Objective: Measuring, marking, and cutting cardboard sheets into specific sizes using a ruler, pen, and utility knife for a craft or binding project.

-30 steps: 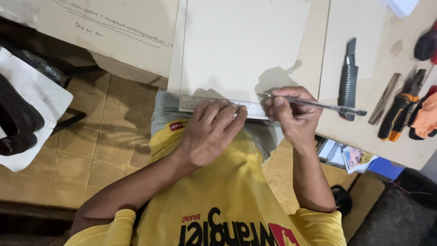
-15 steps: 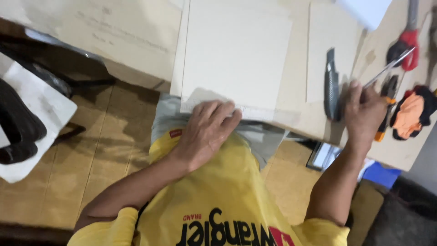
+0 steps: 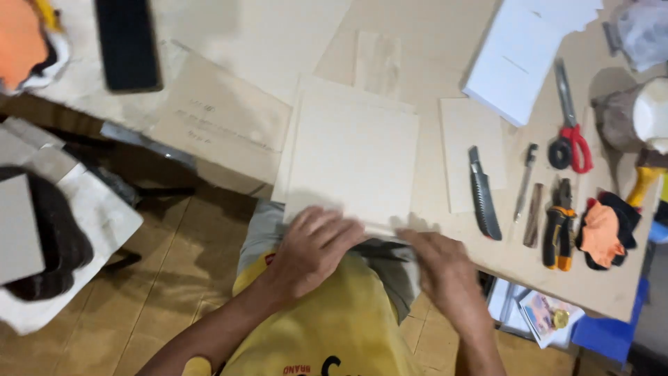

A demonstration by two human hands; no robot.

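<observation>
Both hands flat, fingers spread, gripping nothing: left hand & right hand press near edge of square board lying straight ahead on desk.

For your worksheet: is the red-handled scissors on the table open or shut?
Shut: the scissors lie with blades together in one straight line and handles side by side.

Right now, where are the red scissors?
In the head view, the scissors lie on the table's right side, just below the white paper stack and above the pliers, away from both hands.
</observation>
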